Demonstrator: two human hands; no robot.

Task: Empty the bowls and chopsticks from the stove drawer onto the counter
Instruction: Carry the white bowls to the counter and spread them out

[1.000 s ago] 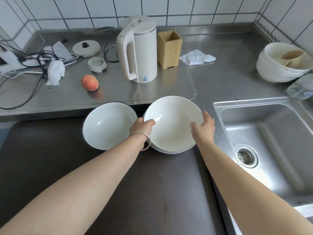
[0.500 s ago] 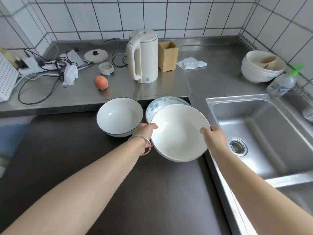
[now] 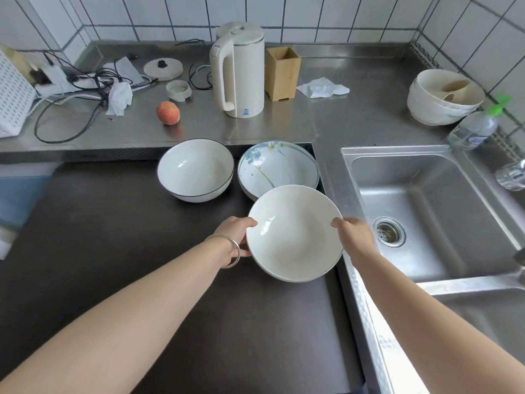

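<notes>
Dark stovetop [image 3: 113, 251] | white bowl [image 3: 295, 234] gripped between left hand [image 3: 237, 233], right hand [image 3: 355, 236]

I have only one view, from the head camera, looking forward and steeply down over both forearms. It sits close above the dark surface [image 3: 113, 251], with the steel counter [image 3: 355, 115] and tiled wall beyond and the sink [image 3: 426, 194] at right. The wide lens bends the edges.

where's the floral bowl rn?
In the head view the floral bowl sits center-right on the dark surface, right of the black-rimmed bowl, left of the sink, just beyond the plain white bowl held in both hands.
</notes>
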